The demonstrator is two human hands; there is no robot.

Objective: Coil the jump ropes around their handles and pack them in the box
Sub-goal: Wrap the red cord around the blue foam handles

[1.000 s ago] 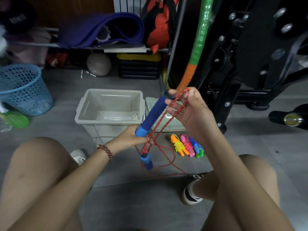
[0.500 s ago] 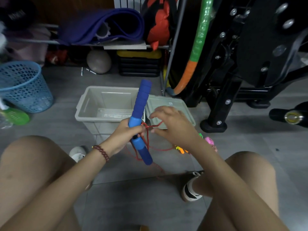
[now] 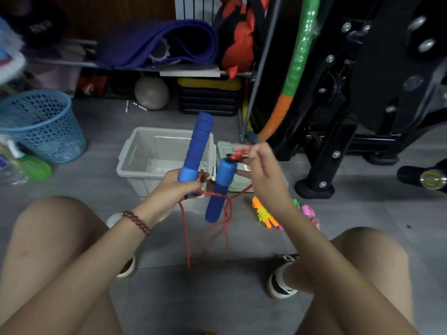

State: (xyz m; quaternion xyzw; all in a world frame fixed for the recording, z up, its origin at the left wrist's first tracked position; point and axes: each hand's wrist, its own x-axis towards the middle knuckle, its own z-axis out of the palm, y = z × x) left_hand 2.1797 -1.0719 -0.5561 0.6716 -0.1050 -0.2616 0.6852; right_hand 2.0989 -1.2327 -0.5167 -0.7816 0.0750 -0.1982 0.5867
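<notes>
Basket (image 3: 46, 131) well left of box (image 3: 145, 163)

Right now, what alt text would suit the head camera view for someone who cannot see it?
A seated person's left hand grips one blue foam jump-rope handle upright, while the right hand pinches the red cord atop the second blue handle. Behind them an empty beige plastic box stands on the grey floor.

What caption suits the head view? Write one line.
Left hand grips a blue handle; right hand pinches red rope before the box.
</notes>
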